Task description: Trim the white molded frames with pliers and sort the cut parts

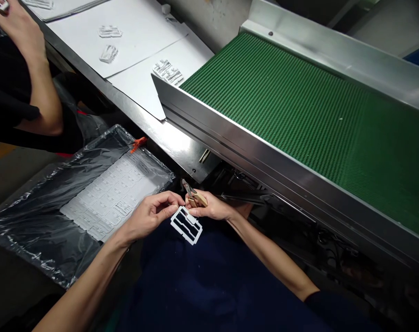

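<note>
A small white plastic frame [186, 225] with open slots is held in front of my dark blue clothing. My left hand [150, 213] pinches its upper left edge between thumb and fingers. Across from it, my right hand [212, 206] has a pair of nippers [194, 195] with tan handles in its grip, jaws pointing up and left. The right thumb also rests at the frame's upper edge. Both hands are close together, and the fingers of the right one are partly hidden behind the nippers and frame.
A crate lined with clear plastic [32, 216] holds rows of white parts [105, 193] at the left. Rightward runs a green conveyor belt [282, 106] with metal sides. White parts [168, 71] lie on white sheets [136, 44]. A co-worker's arm [39, 69] reaches in at upper left.
</note>
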Action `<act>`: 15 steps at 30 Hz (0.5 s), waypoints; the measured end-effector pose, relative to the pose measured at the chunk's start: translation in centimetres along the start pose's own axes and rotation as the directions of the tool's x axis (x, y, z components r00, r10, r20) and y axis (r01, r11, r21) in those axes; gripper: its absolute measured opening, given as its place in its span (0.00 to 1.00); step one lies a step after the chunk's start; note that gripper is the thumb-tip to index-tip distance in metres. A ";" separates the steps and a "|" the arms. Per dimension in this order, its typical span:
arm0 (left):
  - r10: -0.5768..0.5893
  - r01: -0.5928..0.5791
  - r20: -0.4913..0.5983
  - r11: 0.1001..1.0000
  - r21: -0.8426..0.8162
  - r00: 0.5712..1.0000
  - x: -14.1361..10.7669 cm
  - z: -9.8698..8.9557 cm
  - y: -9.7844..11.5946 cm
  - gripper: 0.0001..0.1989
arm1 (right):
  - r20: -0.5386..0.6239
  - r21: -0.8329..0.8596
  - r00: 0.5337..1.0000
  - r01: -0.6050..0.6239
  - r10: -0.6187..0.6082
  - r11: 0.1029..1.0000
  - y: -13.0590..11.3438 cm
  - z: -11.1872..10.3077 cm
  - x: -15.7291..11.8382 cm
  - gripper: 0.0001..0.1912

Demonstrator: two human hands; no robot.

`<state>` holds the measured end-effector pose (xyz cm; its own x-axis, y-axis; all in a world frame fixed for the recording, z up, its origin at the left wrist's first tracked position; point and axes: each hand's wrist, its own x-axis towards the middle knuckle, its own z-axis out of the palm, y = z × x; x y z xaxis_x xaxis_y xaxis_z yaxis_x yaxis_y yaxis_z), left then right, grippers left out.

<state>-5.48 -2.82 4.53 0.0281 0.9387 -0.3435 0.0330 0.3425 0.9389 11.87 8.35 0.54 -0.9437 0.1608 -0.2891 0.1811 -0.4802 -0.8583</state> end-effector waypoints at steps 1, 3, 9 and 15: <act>-0.009 0.010 0.011 0.999 -0.043 1.000 0.0 0.2 -0.1 0.10 | -0.005 -0.008 1.000 0.002 -0.002 1.000 0.0 0.1 0.0 0.20; -0.019 0.021 0.025 0.996 -0.087 1.000 0.0 0.5 -0.1 0.10 | -0.030 -0.058 1.000 -0.001 -0.001 0.998 -0.3 0.3 -0.4 0.17; -0.024 0.027 0.058 0.998 -0.059 0.998 0.3 0.8 0.9 0.10 | -0.265 -0.637 0.964 -0.198 0.030 0.745 -4.4 0.7 -4.1 0.11; -0.033 0.032 0.108 0.999 0.014 0.994 1.0 0.9 2.2 0.11 | -0.220 -0.954 0.971 -0.234 0.091 0.189 -8.6 1.4 -6.9 0.12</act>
<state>-4.52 -1.14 6.19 0.1344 0.9174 -0.3745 0.0483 0.3714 0.9272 16.40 10.18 10.46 -0.8392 0.3021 -0.4522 0.5188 0.6944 -0.4987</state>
